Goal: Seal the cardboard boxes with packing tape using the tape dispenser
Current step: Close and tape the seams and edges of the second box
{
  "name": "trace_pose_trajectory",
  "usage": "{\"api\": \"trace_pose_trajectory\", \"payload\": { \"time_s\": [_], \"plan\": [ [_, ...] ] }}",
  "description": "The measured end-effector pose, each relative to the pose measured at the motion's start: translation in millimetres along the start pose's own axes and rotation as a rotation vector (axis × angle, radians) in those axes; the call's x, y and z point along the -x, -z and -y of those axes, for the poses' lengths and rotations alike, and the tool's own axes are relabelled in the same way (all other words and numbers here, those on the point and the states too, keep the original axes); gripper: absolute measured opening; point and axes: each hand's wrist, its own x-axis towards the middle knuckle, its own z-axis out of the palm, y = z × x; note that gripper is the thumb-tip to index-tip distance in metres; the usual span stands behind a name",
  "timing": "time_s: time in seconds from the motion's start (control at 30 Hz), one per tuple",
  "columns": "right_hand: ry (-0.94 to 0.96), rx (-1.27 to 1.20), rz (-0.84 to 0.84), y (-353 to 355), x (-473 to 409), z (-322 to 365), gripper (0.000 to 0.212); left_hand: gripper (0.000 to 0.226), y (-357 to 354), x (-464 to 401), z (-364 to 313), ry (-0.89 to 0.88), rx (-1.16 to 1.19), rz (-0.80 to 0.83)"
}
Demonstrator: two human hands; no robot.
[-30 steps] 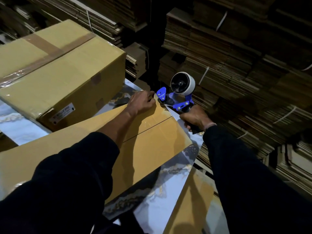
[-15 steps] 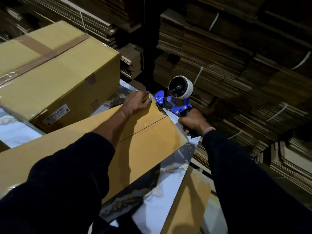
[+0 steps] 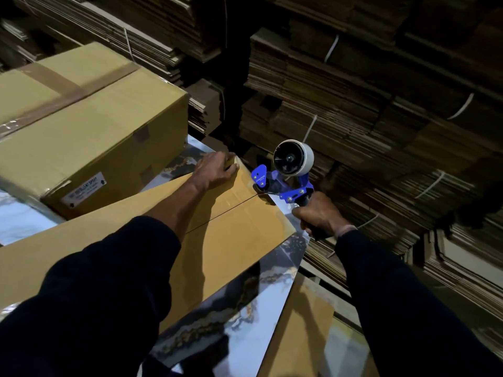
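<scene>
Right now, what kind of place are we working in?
Most likely a carton warehouse or packing area: strapped bundles of flattened cardboard fill the background, a taped box sits nearby, and the right hand holds a blue tape dispenser at the seam of another box.

The white label (image 3: 86, 188) on the sealed box (image 3: 89, 137) carries print too blurred to read.
</scene>
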Motion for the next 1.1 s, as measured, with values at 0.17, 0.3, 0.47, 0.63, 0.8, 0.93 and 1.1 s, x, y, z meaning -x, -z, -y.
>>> {"api": "trace_pose_trajectory", "payload": {
  "time_s": [0.17, 0.3, 0.47, 0.63, 0.8, 0.93, 1.1],
  "plan": [
    [-0.001, 0.022, -0.007, 7, 8, -13, 0.01, 0.043, 1, -2, 0, 0.014, -0.037, 0.012],
    [-0.019, 0.029, -0.001, 8, 20, -28, 0.016, 0.044, 3, 0, -2, -0.001, -0.022, 0.01],
    [-0.003, 0.026, -0.042, 5, 21, -29, 0.015, 0.039, -1, 4, -4, -0.044, -0.072, -0.009],
    [-0.011, 0.033, -0.054, 3, 23, -28, 0.008, 0.052, -19, 11, 4, -0.206, -0.299, -0.107],
    [-0.009, 0.008, -0.062, 0, 24, -30, 0.008, 0.081, -32, 37, -12, -0.327, -0.307, -0.027],
    [-0.019, -0.01, -0.074, -2, 24, -32, 0.004, 0.105, -45, 66, -28, -0.334, -0.267, 0.098],
    [0.013, 0.029, -0.089, -2, 29, -30, 0.004, 0.149, -49, 103, -35, -0.396, -0.349, 0.189]
  ]
}}
